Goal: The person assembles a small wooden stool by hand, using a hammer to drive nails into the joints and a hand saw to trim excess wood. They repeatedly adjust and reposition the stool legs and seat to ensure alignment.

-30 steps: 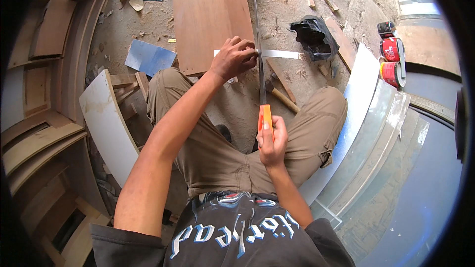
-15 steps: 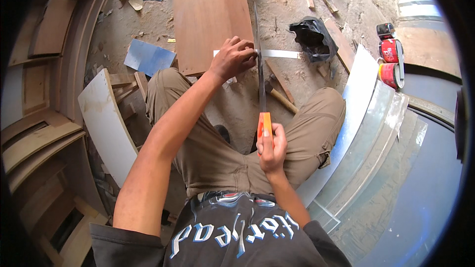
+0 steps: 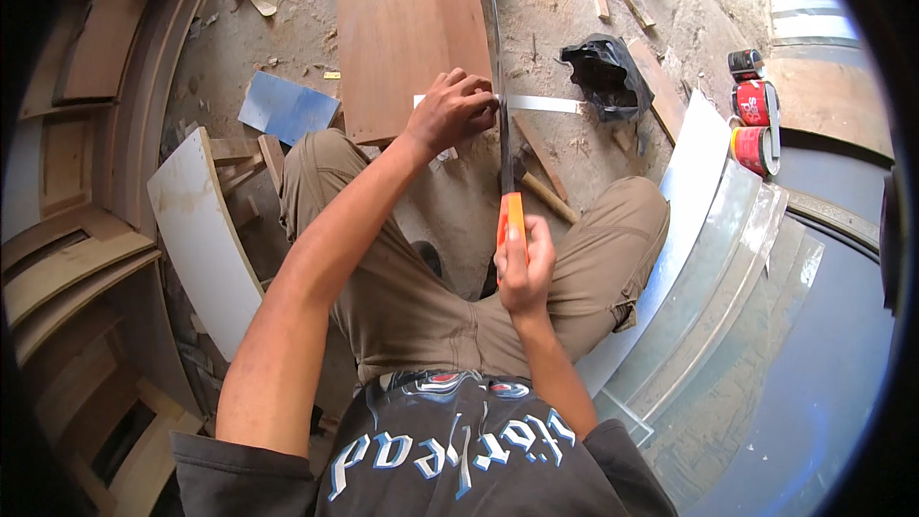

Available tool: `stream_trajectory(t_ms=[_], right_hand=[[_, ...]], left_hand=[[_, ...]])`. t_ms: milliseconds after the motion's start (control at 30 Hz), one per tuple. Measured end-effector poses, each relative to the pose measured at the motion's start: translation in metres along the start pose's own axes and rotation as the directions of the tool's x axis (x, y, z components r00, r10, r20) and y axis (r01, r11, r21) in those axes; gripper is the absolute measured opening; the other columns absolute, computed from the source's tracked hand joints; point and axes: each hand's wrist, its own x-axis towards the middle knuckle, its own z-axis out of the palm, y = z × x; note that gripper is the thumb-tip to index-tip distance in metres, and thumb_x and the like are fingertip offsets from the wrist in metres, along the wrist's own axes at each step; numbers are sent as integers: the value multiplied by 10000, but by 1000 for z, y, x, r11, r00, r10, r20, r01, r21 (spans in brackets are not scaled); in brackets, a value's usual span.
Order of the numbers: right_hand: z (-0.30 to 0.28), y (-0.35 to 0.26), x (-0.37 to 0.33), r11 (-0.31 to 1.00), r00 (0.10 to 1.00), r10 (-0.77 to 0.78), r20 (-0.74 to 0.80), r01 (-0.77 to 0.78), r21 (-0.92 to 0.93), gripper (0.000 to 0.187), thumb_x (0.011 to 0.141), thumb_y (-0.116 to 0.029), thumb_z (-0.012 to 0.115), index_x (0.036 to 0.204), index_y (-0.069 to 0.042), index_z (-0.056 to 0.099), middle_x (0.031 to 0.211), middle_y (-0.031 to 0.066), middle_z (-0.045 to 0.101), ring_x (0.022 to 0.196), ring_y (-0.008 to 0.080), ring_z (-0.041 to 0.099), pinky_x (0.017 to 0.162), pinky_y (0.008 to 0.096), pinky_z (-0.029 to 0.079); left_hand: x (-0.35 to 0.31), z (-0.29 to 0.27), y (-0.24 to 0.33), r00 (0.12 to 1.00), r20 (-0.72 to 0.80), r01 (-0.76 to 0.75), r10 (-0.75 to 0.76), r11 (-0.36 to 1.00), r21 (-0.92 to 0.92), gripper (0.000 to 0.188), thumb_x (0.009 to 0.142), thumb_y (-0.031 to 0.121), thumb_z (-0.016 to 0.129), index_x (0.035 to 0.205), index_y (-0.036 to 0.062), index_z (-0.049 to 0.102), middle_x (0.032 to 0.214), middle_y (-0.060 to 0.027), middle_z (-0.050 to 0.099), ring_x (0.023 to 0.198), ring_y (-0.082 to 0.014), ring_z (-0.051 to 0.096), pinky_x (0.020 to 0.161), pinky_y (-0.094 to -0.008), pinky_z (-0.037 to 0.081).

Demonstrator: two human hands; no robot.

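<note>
My right hand (image 3: 526,263) grips the orange handle of a handsaw (image 3: 506,148), whose dark blade points away from me. The blade crosses a narrow white strip (image 3: 544,104) at the right edge of a brown wooden board (image 3: 410,24). With fingers curled, my left hand (image 3: 453,113) holds the strip against the board, just left of the blade. Part of the strip is hidden under that hand; its right end sticks out past the board.
A hammer (image 3: 548,196) lies by my right knee. Beyond the strip's end sits a black plastic bag (image 3: 605,77). Red cans (image 3: 754,148) stand at the right, near glass sheets (image 3: 704,278). A blue piece (image 3: 287,105) and a white panel (image 3: 206,239) are at left.
The handsaw and my right hand have slid forward, away from me, so the handle is nearer the strip. My left hand stays in place on the strip.
</note>
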Motion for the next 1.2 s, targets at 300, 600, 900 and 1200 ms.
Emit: stream_trajectory(t_ms=[300,600,900,1200], right_hand=[[-2,5,-4,999,1000,-1,-12,1,49,193,1025,-199,523,1002,-12,478,616,-30,464,512,24,406,464,216,313],[-8,5,-25,1000,999,30,-16,-30,0,173,1016,-173,520,1011,-7,469,619,-26,473,519,24,409,470,210,316],[-13,6,-23,998,998,-35,48,32,61,302,992,-229,596,1113,16,466,697,-21,514,606,29,444,538,205,358],[-54,-7,-1,927,927,-372,-49,368,-73,399,914,-128,726,1179,73,506,918,39,617,789,74,566,735,227,485]], left_hand=[[0,0,3,1000,11,25,-25,1000,7,227,717,102,767,940,134,737,1039,-21,678,923,-237,598,843,-371,505],[3,-1,1,1000,0,24,-24,1000,6,205,727,104,761,930,112,736,1042,-27,686,935,-247,608,887,-379,514],[6,3,-2,998,-56,23,-22,1000,20,167,732,93,757,895,89,720,1027,-38,693,923,-256,616,886,-370,516],[5,8,2,974,-95,190,-206,969,-159,217,757,124,776,949,74,689,1014,-80,689,931,-299,622,887,-398,505]])
